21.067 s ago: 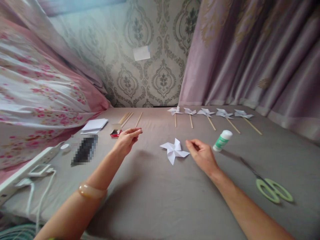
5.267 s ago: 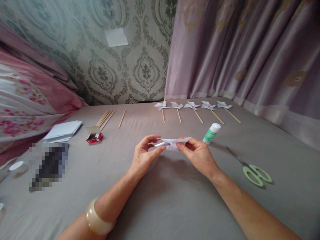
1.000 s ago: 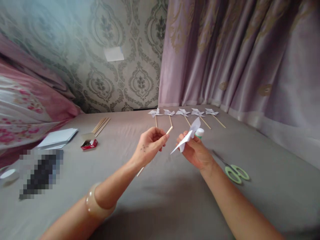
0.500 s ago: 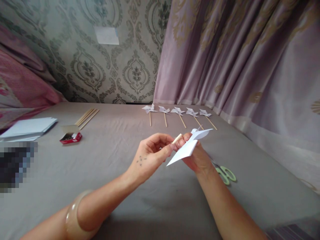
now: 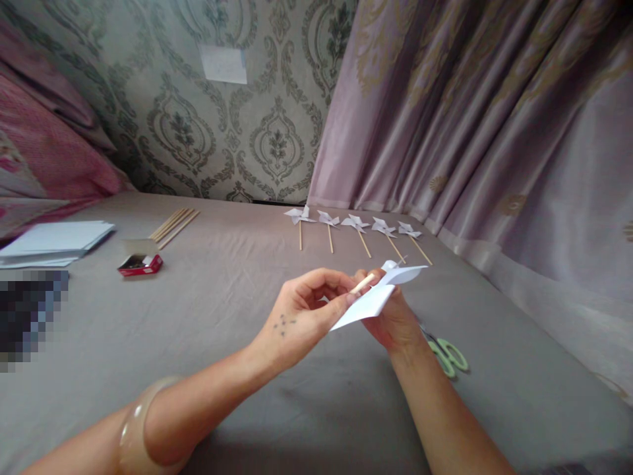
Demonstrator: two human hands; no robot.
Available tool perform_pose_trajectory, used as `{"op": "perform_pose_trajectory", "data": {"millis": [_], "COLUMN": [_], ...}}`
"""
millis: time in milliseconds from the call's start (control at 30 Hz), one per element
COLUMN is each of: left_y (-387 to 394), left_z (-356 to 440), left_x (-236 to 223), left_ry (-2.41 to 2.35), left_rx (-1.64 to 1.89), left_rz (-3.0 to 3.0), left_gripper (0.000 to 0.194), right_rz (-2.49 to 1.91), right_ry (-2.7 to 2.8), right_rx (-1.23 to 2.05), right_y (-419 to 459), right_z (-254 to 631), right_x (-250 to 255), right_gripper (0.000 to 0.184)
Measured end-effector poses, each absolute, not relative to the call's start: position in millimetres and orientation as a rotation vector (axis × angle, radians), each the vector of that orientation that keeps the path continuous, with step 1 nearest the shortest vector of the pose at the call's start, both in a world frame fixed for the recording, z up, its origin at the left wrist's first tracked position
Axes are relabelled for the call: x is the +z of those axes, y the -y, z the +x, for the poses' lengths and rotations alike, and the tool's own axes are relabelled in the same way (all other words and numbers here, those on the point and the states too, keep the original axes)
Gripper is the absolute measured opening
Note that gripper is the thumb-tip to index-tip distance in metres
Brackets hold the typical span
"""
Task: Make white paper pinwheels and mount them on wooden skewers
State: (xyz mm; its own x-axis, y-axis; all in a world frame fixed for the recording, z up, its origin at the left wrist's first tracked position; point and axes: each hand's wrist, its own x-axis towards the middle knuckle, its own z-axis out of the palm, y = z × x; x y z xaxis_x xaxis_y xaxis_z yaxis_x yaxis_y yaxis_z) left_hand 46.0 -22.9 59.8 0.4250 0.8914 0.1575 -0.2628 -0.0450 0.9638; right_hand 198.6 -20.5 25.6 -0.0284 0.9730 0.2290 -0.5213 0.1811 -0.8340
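Between the fingers and thumb of my left hand (image 5: 309, 310) is a pale wooden stick (image 5: 363, 284), its tip at the back of a folded white paper pinwheel (image 5: 368, 305). My right hand (image 5: 390, 320) is closed on the pinwheel from behind and below, with its fingertips close to the stick's end. A thin pin point (image 5: 403, 260) sticks out past the paper's rolled centre. The paper hides part of my right fingers, and I cannot tell whether the stick touches the pin.
Several finished pinwheels (image 5: 357, 224) lie in a row at the back. Green-handled scissors (image 5: 448, 356) lie right of my right wrist. At the left are a small red box (image 5: 140, 264), loose wooden sticks (image 5: 173, 226) and a stack of white paper (image 5: 54, 243).
My left hand has brought the stick rightward, up against the pinwheel's centre. My right hand still holds the paper. The whole view has shifted slightly.
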Motion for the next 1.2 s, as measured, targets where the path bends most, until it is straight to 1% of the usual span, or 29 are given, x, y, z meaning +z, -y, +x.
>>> {"op": "perform_pose_trajectory", "data": {"millis": [167,667,833,1000,1200], "left_y": [23.5,21.8,21.2,21.2,22.0], "left_z": [45.6,46.2,46.1,45.2,45.4], "left_x": [60.6,55.8,54.3,55.2,53.6], "left_ry": [-0.626,-0.572,-0.541,-0.562,-0.533], "left_rx": [1.035,1.064,1.069,1.066,1.079], "left_rz": [1.272,1.265,1.237,1.254,1.28], "left_gripper": [0.026,0.022,0.021,0.02,0.018], "right_rz": [-0.566,-0.545,-0.539,-0.582,-0.573], "right_ry": [0.943,0.999,0.996,0.997,0.975], "right_rx": [1.356,1.335,1.342,1.302,1.324], "right_y": [20.2,20.4,19.6,19.9,20.9], "right_z": [199.5,200.1,200.5,199.8,199.3], "right_x": [24.8,24.5,23.7,21.9,21.8], "right_gripper": [0.021,0.026,0.024,0.027,0.023]}}
